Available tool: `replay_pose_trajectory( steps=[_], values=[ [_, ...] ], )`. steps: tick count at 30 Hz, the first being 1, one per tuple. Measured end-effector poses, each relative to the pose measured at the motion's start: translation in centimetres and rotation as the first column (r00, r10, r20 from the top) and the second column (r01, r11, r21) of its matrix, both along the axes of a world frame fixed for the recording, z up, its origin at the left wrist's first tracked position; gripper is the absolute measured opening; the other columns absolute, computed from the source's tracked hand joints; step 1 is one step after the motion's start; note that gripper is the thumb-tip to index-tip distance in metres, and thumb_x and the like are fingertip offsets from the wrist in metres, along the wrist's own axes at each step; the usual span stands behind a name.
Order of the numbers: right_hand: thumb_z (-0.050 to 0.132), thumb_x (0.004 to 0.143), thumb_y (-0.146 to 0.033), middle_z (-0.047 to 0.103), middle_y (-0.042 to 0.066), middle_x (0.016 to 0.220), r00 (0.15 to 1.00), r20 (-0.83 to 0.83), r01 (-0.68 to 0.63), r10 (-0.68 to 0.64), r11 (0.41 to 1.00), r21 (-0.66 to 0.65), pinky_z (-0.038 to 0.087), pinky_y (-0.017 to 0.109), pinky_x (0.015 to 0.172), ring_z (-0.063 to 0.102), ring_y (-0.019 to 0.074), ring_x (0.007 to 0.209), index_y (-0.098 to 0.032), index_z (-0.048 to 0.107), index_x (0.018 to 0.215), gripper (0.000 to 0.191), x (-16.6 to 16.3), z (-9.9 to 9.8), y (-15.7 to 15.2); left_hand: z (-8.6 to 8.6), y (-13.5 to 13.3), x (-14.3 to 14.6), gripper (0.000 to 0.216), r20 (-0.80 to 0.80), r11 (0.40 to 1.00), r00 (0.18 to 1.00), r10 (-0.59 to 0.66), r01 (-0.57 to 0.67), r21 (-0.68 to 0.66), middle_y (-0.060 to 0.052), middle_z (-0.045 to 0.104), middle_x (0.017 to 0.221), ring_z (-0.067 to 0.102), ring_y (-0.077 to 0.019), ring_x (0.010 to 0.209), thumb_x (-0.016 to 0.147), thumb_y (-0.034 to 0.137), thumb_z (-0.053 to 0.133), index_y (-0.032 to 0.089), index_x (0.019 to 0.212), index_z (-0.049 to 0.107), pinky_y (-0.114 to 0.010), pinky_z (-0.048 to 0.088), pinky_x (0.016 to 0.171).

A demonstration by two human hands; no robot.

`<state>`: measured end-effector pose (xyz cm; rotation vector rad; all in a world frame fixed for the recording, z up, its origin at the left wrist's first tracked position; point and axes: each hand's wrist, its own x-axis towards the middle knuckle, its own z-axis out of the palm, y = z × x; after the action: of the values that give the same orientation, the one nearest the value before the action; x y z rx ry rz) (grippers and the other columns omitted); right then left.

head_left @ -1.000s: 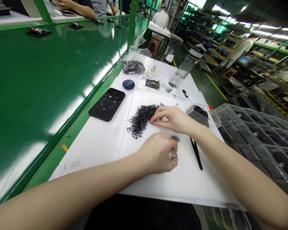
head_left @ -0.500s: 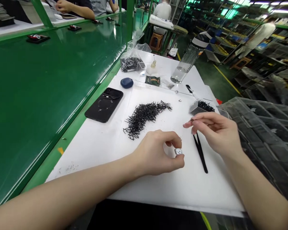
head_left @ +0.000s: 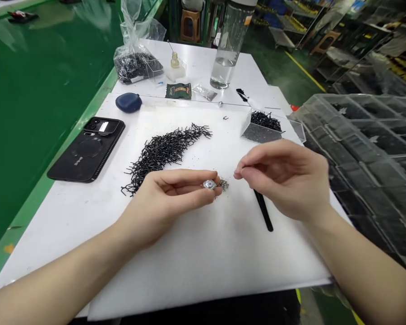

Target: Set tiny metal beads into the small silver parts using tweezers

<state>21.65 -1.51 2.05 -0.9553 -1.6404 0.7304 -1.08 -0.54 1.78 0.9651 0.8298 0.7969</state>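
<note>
Left hand (head_left: 162, 196) around small metal part (head_left: 209, 184), right hand (head_left: 287, 178) in tight pinch, any contents indiscernible

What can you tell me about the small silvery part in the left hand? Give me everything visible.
The small silvery part looks like shiny metal, roughly rounded in outline, with a small dark spot, perhaps a hole, on the face toward the camera. The left hand pinches it between thumb and fingers, which hide some of its edge. It shows just left of a scatter of tiny bits in the picture. The right hand is apart from it. Finer detail is too small to tell.
</note>
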Motion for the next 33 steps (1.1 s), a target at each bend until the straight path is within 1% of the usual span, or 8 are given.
replay_pose_trajectory(
  steps=[4,8,12,14,21,24,29,33],
  values=[
    [0.072,0.084,0.002,0.078,-0.002,0.087,0.998,0.060,-0.043,0.038,0.996,0.084,0.058,0.029,0.061,0.072,0.0153,0.077,-0.031,0.081,0.096,0.036,-0.5,0.5,-0.5,-0.1,-0.1,-0.1,0.020,0.024,0.997,0.998,-0.061,0.062,-0.050,0.000,0.086,0.109,0.081,-0.0155,0.104,0.083,0.020,0.089,0.028,0.102,0.087,-0.016,0.064,0.093],
    [0.071,0.089,-0.002,0.073,0.001,0.093,0.977,0.195,-0.110,0.091,0.990,0.090,0.062,0.032,0.068,0.071,0.0162,0.081,-0.033,0.082,0.102,0.035,-0.6,0.8,-0.8,-0.1,-0.1,-0.2,0.030,0.026,0.992,0.995,-0.095,0.097,-0.076,-0.004,0.084,0.114,0.081,-0.0187,0.105,0.083,0.019,0.089,0.023,0.112,0.083,-0.023,0.065,0.095],
    [0.075,0.089,-0.008,0.075,0.001,0.100,0.953,0.300,-0.089,0.040,0.984,0.153,0.065,0.031,0.075,0.074,0.0176,0.086,-0.035,0.084,0.102,0.031,-0.5,1.0,-1.0,-0.2,0.0,0.0,0.024,0.046,0.993,0.997,-0.059,0.063,-0.104,-0.002,0.085,0.094,0.082,-0.0177,0.091,0.077,0.016,0.092,0.021,0.098,0.082,-0.027,0.067,0.090],
    [0.076,0.088,-0.007,0.079,0.000,0.101,0.949,0.315,-0.092,0.033,0.981,0.172,0.066,0.031,0.073,0.076,0.0177,0.084,-0.036,0.084,0.103,0.034,-0.6,1.1,-1.2,-0.3,0.1,0.0,0.017,0.054,0.994,0.997,-0.054,0.059,-0.090,0.000,0.085,0.091,0.082,-0.0186,0.094,0.078,0.017,0.092,0.023,0.091,0.083,-0.029,0.066,0.094],
    [0.082,0.082,-0.002,0.084,-0.005,0.098,0.982,0.132,0.115,-0.137,0.980,0.161,0.070,0.027,0.080,0.081,0.0156,0.088,-0.034,0.078,0.119,0.049,-1.6,0.3,-2.1,-0.3,0.0,0.0,0.020,0.003,0.996,1.000,-0.022,0.022,-0.088,0.002,0.086,0.100,0.080,-0.0241,0.110,0.075,0.025,0.095,0.030,0.093,0.088,-0.034,0.063,0.105],
    [0.083,0.080,-0.001,0.084,-0.004,0.097,0.978,0.141,0.131,-0.156,0.977,0.167,0.071,0.026,0.079,0.081,0.0156,0.085,-0.031,0.078,0.116,0.047,-2.0,0.4,-2.3,-0.2,0.0,-0.1,0.024,-0.044,0.997,0.999,-0.017,0.014,-0.074,0.001,0.086,0.107,0.077,-0.0275,0.118,0.074,0.027,0.096,0.031,0.096,0.088,-0.039,0.060,0.111],
    [0.086,0.074,0.002,0.083,-0.003,0.091,0.972,0.170,0.145,-0.164,0.982,0.117,0.073,0.027,0.070,0.082,0.0173,0.077,-0.029,0.076,0.108,0.046,-2.3,1.3,-2.6,-0.3,-0.1,-0.2,0.022,-0.070,0.998,0.997,-0.020,0.016,-0.060,0.002,0.086,0.107,0.078,-0.0269,0.114,0.074,0.028,0.095,0.033,0.094,0.088,-0.042,0.058,0.113],
    [0.085,0.077,0.000,0.083,-0.001,0.095,0.976,0.148,0.144,-0.161,0.982,0.120,0.074,0.030,0.069,0.083,0.0213,0.083,-0.030,0.072,0.112,0.048,-2.2,1.1,-2.8,-0.5,0.0,-0.2,0.022,-0.077,0.998,0.997,-0.017,0.013,-0.056,0.003,0.086,0.106,0.078,-0.0280,0.113,0.073,0.029,0.096,0.034,0.093,0.088,-0.045,0.057,0.114]
  ],
)
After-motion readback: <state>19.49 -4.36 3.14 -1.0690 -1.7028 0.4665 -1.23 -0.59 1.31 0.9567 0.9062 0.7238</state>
